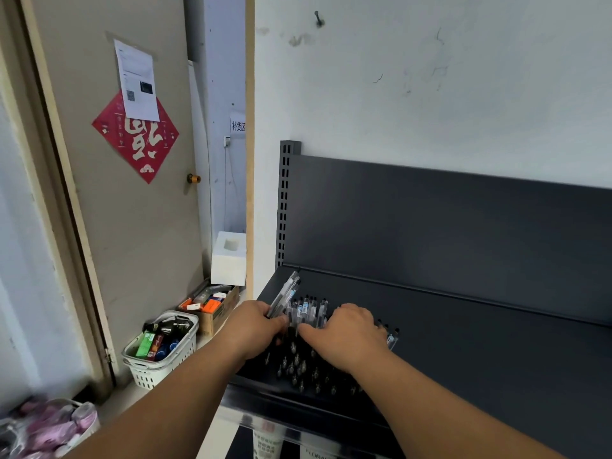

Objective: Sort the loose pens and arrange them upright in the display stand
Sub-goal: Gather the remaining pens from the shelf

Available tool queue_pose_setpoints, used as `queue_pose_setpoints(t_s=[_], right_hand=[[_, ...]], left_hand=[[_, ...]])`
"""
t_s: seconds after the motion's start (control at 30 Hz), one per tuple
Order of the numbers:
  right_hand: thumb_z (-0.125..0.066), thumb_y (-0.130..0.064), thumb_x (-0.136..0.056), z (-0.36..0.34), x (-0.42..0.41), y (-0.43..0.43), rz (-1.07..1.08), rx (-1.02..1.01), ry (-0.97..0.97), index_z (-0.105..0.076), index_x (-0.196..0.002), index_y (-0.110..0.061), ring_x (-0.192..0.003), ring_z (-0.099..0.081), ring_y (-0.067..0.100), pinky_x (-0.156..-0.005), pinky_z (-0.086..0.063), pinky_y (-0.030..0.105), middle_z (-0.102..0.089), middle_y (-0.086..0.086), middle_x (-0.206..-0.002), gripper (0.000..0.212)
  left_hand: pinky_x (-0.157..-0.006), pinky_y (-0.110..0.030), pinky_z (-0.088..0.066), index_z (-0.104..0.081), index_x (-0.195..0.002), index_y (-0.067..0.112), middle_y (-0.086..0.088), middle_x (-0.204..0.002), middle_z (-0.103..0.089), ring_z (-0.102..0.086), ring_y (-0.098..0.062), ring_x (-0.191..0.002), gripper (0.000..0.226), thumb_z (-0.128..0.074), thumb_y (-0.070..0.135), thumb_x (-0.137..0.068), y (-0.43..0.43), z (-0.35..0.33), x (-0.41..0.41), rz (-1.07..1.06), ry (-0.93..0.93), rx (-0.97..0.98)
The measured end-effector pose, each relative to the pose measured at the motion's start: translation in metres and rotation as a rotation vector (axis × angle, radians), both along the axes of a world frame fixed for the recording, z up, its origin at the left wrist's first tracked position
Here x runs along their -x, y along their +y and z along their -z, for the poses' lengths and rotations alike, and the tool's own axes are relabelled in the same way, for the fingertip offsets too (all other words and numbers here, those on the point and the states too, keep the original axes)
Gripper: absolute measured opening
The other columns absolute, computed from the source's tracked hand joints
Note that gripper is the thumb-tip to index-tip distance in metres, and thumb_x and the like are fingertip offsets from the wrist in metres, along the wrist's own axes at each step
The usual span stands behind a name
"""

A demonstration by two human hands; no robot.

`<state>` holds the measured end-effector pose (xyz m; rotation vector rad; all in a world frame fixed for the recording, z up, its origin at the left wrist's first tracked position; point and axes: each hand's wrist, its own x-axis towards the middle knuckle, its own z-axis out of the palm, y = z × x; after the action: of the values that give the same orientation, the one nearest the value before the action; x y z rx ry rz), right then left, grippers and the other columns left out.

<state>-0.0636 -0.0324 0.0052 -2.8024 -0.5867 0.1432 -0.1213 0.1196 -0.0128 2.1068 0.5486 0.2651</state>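
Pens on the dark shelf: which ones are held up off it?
The bunch of clear pens gripped in the left hand, slanting up toward the back corner of the shelf; the other pens sit low by the right hand.

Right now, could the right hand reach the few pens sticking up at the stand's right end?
Probably yes: the right hand lies right beside those pens, with nothing visible between.

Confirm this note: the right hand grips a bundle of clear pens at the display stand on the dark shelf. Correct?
No. The head view shows the left hand grips the bundle of clear pens at the display stand on the dark shelf.
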Motion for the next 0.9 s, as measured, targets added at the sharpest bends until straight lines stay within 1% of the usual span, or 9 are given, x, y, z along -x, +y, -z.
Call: queue_pose_setpoints(t_s=[0.17,0.23,0.3,0.37,0.5,0.67,0.77,0.83,0.9], right_hand=[[-0.048,-0.066,-0.078,-0.004,0.002,0.004,-0.019,-0.017,0.048,-0.059,-0.093,-0.016,-0.130,-0.035,0.024,-0.105,-0.032,0.052,-0.040,0.002,-0.142,0.053],[-0.048,-0.063,-0.080,-0.003,0.002,0.005,-0.032,-0.033,0.046,-0.056,-0.084,-0.018,-0.136,-0.030,0.023,-0.108,-0.029,0.053,-0.034,0.001,-0.150,0.046],[-0.047,-0.058,-0.082,0.002,0.002,0.006,-0.043,-0.068,0.035,-0.057,-0.074,-0.018,-0.141,-0.024,0.020,-0.111,-0.025,0.052,-0.027,-0.002,-0.156,0.042],[-0.047,-0.053,-0.084,0.008,0.002,0.005,-0.046,-0.133,0.004,-0.055,-0.062,-0.019,-0.141,-0.027,0.016,-0.112,-0.027,0.047,-0.032,-0.003,-0.155,0.042],[-0.046,-0.049,-0.087,0.014,0.003,0.003,-0.058,-0.205,-0.063,-0.047,-0.054,-0.019,-0.130,-0.044,0.012,-0.108,-0.034,0.036,-0.049,-0.002,-0.142,0.045],[-0.044,-0.049,-0.088,0.013,0.006,0.005,-0.037,-0.216,-0.105,-0.048,-0.065,-0.016,-0.107,-0.055,0.016,-0.102,-0.039,0.035,-0.054,-0.001,-0.132,0.040],[-0.043,-0.046,-0.089,0.011,0.010,0.004,-0.016,-0.245,-0.114,-0.037,-0.058,-0.020,-0.083,-0.048,0.014,-0.099,-0.041,0.039,-0.056,-0.002,-0.107,0.041],[-0.042,-0.044,-0.091,0.008,0.012,0.003,0.000,-0.284,-0.101,-0.033,-0.059,-0.022,-0.076,-0.044,0.015,-0.098,-0.041,0.040,-0.050,-0.004,-0.092,0.040],[-0.040,-0.042,-0.093,0.005,0.012,0.001,0.008,-0.323,-0.090,-0.032,-0.062,-0.023,-0.073,-0.042,0.014,-0.101,-0.040,0.042,-0.045,-0.006,-0.083,0.038]], left_hand=[[-0.049,-0.019,-0.040,-0.065,-0.068,0.017,-0.002,-0.062,-0.065,-0.054,-0.012,-0.052,0.024,-0.065,0.027,-0.090,-0.001,-0.002,0.000,-0.001,-0.030,0.087],[-0.047,-0.016,-0.040,-0.068,-0.076,0.018,0.001,-0.065,-0.065,-0.056,-0.009,-0.055,0.016,-0.065,0.026,-0.090,-0.002,-0.003,0.000,-0.005,-0.043,0.135],[-0.050,-0.017,-0.042,-0.072,-0.086,0.014,0.000,-0.070,-0.067,-0.059,-0.010,-0.059,0.013,-0.066,0.024,-0.090,-0.004,-0.002,-0.001,-0.003,-0.058,0.165],[-0.056,-0.020,-0.044,-0.073,-0.091,0.013,-0.002,-0.077,-0.071,-0.062,-0.013,-0.065,0.014,-0.066,0.025,-0.089,-0.005,-0.001,-0.001,-0.003,-0.070,0.172],[-0.067,-0.025,-0.050,-0.073,-0.093,0.016,-0.004,-0.086,-0.074,-0.069,-0.018,-0.082,0.014,-0.065,0.027,-0.090,-0.004,0.001,-0.002,0.002,-0.076,0.137],[-0.070,-0.025,-0.052,-0.073,-0.095,0.018,0.000,-0.085,-0.074,-0.069,-0.015,-0.081,0.014,-0.066,0.029,-0.089,-0.004,0.003,-0.004,0.020,-0.085,0.151],[-0.079,-0.033,-0.056,-0.073,-0.094,0.020,0.001,-0.085,-0.075,-0.070,-0.016,-0.083,0.012,-0.066,0.029,-0.089,-0.004,0.005,-0.006,0.008,-0.117,0.186],[-0.083,-0.037,-0.056,-0.073,-0.092,0.021,0.001,-0.084,-0.075,-0.070,-0.017,-0.083,0.011,-0.067,0.029,-0.088,-0.005,0.005,-0.006,-0.004,-0.139,0.196],[-0.082,-0.037,-0.055,-0.073,-0.091,0.021,-0.001,-0.083,-0.075,-0.070,-0.019,-0.083,0.010,-0.066,0.028,-0.089,-0.005,0.005,-0.006,-0.012,-0.151,0.183]])
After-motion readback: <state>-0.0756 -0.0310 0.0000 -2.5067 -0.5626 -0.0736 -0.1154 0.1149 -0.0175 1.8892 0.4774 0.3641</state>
